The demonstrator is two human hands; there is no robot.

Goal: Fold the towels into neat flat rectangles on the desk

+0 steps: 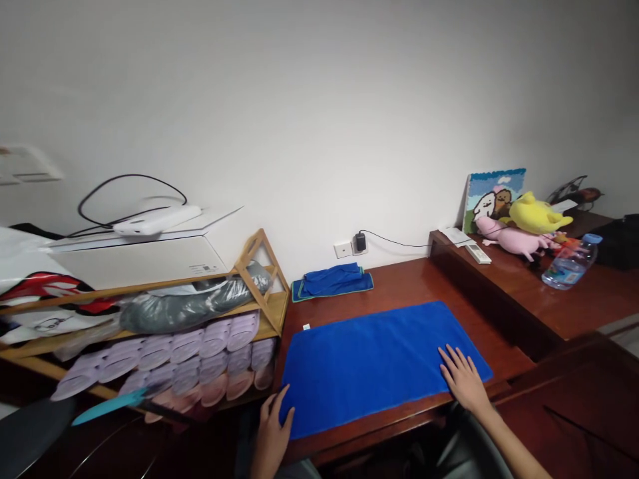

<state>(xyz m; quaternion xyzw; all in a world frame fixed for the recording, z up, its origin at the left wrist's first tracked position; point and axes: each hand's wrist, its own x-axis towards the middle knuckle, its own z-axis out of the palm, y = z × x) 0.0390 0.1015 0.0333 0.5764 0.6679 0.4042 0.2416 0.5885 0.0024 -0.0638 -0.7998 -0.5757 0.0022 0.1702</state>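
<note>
A blue cloth (369, 362) lies spread out on the reddish-brown wooden desk (399, 283), with a small white tag at its far left corner. My right hand (463, 378) rests flat on the cloth near its right end, fingers spread. At the near left corner, my left hand (273, 426) touches the cloth's edge with its fingers apart, and nothing shows gripped in it. Behind, against the wall, lie folded blue cloths (332, 281) with a green edge.
Left stands a wooden rack (272, 306) holding several purple and pink slippers (180, 352), with a white box (140, 256) on top. The raised surface at right carries a water bottle (569, 266), plush toys (519, 239) and a remote (478, 253). A charger (360, 241) is plugged into the wall.
</note>
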